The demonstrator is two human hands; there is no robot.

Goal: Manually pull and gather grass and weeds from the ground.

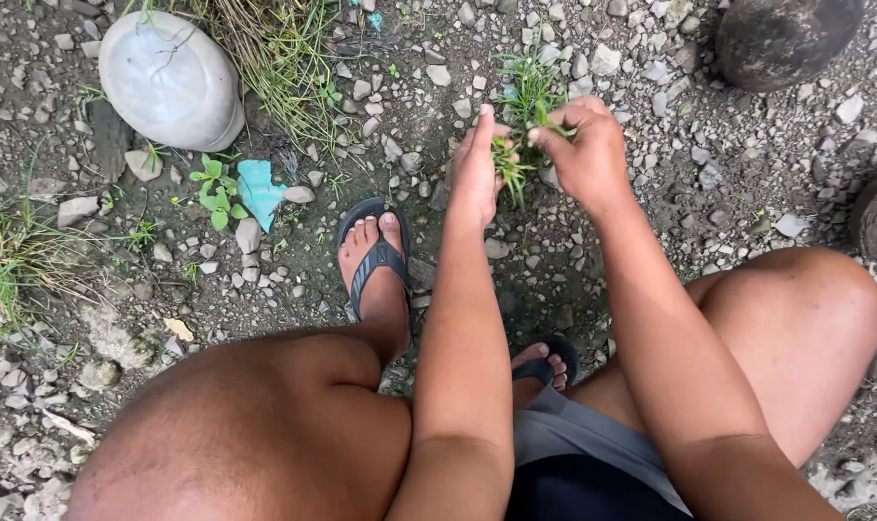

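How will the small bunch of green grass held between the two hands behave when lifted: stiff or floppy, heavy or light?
The grass bunch probably flops: its thin blades already droop below the left hand. It looks very light, since the right hand seems to pinch it with only its fingers. Loose blades may slip out.

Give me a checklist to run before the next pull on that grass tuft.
1. Right hand pinching the grass tuft: ok.
2. Left hand flat beside the blades, fingers open: ok.
3. Roots loosened from the gravel: cannot tell.
4. Both feet planted in the flip-flops: ok.
5. Sharp stones clear of the hands: not ok, gravel all around.
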